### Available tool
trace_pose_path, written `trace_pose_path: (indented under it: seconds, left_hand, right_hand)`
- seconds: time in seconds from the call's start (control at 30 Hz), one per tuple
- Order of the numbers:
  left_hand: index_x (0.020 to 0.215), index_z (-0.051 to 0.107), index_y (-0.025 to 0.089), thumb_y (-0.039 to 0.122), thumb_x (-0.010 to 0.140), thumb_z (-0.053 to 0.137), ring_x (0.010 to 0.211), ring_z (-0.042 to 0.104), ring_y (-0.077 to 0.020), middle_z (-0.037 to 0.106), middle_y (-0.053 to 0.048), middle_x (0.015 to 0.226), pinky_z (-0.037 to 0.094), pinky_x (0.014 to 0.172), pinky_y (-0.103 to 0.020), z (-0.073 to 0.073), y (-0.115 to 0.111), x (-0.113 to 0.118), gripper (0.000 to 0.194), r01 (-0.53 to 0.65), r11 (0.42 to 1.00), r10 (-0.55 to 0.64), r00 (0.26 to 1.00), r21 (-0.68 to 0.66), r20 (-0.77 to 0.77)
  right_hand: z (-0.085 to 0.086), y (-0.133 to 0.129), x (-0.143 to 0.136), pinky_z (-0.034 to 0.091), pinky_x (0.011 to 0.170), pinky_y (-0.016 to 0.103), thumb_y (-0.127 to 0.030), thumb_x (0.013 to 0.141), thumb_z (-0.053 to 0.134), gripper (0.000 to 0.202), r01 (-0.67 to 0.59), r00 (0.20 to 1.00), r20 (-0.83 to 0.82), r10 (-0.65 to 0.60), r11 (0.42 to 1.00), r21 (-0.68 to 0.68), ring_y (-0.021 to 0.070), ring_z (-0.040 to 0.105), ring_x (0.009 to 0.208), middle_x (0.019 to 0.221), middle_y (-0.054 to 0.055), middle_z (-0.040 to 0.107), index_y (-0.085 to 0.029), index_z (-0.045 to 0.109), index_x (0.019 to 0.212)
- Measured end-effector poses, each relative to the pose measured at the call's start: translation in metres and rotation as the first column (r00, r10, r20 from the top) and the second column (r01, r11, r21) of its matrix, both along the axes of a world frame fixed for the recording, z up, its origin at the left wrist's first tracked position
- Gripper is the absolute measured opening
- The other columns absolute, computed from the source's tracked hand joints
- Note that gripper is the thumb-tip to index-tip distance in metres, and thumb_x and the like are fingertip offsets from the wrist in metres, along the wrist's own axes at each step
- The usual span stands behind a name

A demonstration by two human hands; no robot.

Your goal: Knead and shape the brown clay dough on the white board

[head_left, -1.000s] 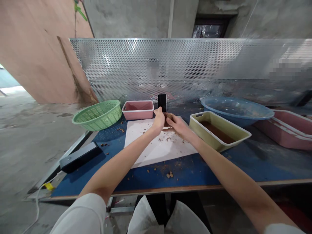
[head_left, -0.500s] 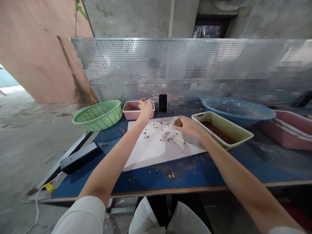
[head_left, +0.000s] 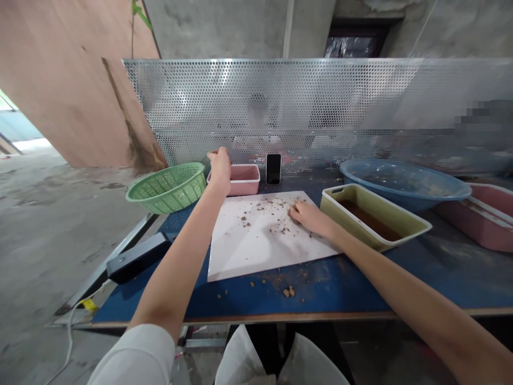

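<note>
My left hand [head_left: 220, 164] is raised at the left end of the small pink basin [head_left: 245, 181], near the green basket [head_left: 170, 187]. Its fingers are pressed together; what they hold, if anything, is too small to name. On the right part of the white board [head_left: 240, 246], my right hand [head_left: 308, 215] rests with curled fingers around something brown, mostly hidden beneath them. Brown crumbs and small lumps [head_left: 285, 230] lie scattered over the board beside it.
An olive basin [head_left: 328, 206] with brown liquid stands right of the board. Behind it is a wide blue basin [head_left: 401, 187], with a pink basin [head_left: 476, 224] farther right. A phone [head_left: 273, 169] stands upright at the back. A dark box [head_left: 138, 258] lies left.
My left hand has moved left from over the small pink basin to its left end. My right hand's fingers have curled lower over the board, and the brown lump there is now mostly hidden.
</note>
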State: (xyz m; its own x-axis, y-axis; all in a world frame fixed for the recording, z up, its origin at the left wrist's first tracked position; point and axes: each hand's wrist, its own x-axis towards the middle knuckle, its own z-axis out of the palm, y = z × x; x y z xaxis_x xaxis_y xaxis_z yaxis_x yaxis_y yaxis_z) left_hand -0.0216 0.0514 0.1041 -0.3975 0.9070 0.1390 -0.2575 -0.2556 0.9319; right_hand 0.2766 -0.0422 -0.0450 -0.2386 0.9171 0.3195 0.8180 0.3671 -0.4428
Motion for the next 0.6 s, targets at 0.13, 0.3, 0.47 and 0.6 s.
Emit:
trace_pose_path:
  seconds: [0.13,0.3,0.47,0.6]
  left_hand:
    - [0.101,0.047,0.026,0.038,0.095,0.065,0.08,0.065,-0.0187,0.057,-0.002,0.096,0.053,0.076,-0.034,0.008,-0.005,-0.006,0.022,-0.016,0.999,0.017,0.999,-0.031,0.047]
    - [0.097,0.05,0.026,0.039,0.091,0.066,0.076,0.063,-0.0176,0.057,-0.003,0.097,0.055,0.081,-0.037,0.015,-0.004,-0.019,0.022,0.012,0.998,-0.006,0.995,-0.056,0.1]
    - [0.094,0.051,0.025,0.037,0.09,0.065,0.073,0.061,-0.0175,0.055,-0.002,0.089,0.054,0.077,-0.035,0.019,-0.002,-0.027,0.019,0.018,0.998,-0.008,0.988,-0.06,0.155]
    - [0.091,0.051,0.025,0.039,0.09,0.067,0.07,0.06,-0.0162,0.056,-0.001,0.086,0.052,0.07,-0.03,0.02,-0.002,-0.026,0.021,0.003,0.999,0.003,0.983,-0.037,0.184]
  right_hand:
    - [0.007,0.008,0.003,0.044,0.079,0.042,-0.049,0.107,0.036,0.041,0.089,0.978,-0.191,-0.086,0.996,0.006,0.0281,0.062,0.08,0.08,0.01,0.065,-0.027,0.047,0.075]
    - [0.023,0.019,-0.035,0.042,0.074,0.041,-0.057,0.106,0.046,0.044,-0.024,0.931,-0.363,0.024,1.0,0.006,0.0255,0.057,0.073,0.076,0.007,0.064,-0.028,0.053,0.075]
    - [0.028,0.027,-0.116,0.045,0.07,0.036,-0.049,0.109,0.054,0.036,-0.383,0.881,-0.24,0.408,0.912,0.146,0.0201,0.054,0.068,0.073,0.005,0.062,-0.027,0.055,0.079]
    - [0.026,0.035,-0.164,0.048,0.072,0.036,-0.032,0.112,0.044,0.023,-0.358,0.926,0.159,0.343,0.93,0.08,0.0229,0.064,0.08,0.102,0.014,0.073,-0.02,0.06,0.1]
